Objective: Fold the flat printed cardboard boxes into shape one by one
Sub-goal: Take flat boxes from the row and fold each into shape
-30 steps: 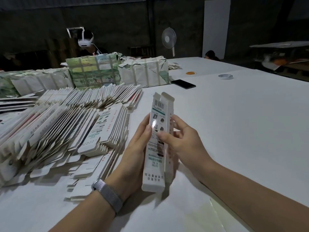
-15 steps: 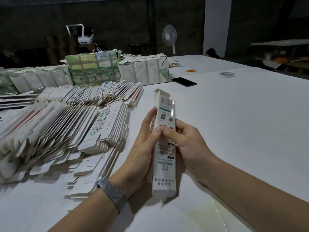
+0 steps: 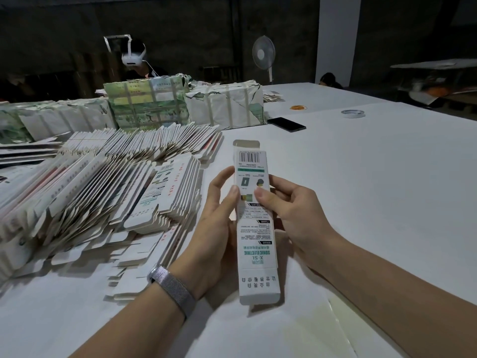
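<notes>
A long narrow white printed cardboard box is held upright above the table, its barcode panel facing me and its top flap standing open. My left hand grips its left edge, thumb on the front face. My right hand grips the right edge, thumb also pressing the front. A large fanned pile of flat printed box blanks lies on the table to the left of my hands.
Wrapped bundles of blanks stand at the back of the white table. A black phone, a tape roll and orange rubber bands lie farther back. A person in a headset sits behind the bundles, beside a standing fan.
The box has turned from edge-on and half flattened to its printed face towards me, squared up, and both hands have shifted with it slightly to the right.
</notes>
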A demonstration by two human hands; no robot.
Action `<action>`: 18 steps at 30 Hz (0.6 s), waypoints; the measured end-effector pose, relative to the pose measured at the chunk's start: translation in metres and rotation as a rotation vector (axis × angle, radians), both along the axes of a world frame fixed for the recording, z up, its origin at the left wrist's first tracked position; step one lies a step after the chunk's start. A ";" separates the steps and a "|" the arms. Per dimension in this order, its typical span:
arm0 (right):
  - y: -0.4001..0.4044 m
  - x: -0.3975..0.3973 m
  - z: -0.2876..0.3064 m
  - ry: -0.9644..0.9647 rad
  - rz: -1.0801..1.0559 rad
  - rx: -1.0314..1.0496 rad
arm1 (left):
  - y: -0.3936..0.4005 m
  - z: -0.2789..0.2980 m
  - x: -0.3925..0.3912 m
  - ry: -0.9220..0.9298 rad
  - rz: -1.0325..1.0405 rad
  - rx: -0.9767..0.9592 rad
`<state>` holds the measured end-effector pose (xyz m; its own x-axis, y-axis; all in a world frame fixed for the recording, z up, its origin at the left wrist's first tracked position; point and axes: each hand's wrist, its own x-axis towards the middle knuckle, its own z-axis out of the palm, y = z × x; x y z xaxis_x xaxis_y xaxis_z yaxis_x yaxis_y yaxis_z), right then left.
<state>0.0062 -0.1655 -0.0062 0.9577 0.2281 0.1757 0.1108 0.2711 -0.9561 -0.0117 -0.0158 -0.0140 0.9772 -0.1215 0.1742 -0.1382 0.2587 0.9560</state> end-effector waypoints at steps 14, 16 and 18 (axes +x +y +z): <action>0.000 -0.001 0.005 -0.005 0.025 -0.072 | 0.002 -0.005 0.007 -0.008 0.088 0.060; -0.002 0.000 0.008 0.005 0.010 -0.083 | 0.002 -0.006 0.007 -0.009 0.077 0.047; -0.004 0.001 0.010 -0.001 -0.004 -0.102 | 0.001 -0.006 0.006 -0.004 0.047 0.017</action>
<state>0.0071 -0.1697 0.0043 0.9585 0.2410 0.1523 0.1122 0.1722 -0.9786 -0.0057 -0.0143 -0.0197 0.9811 -0.0784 0.1767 -0.1540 0.2355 0.9596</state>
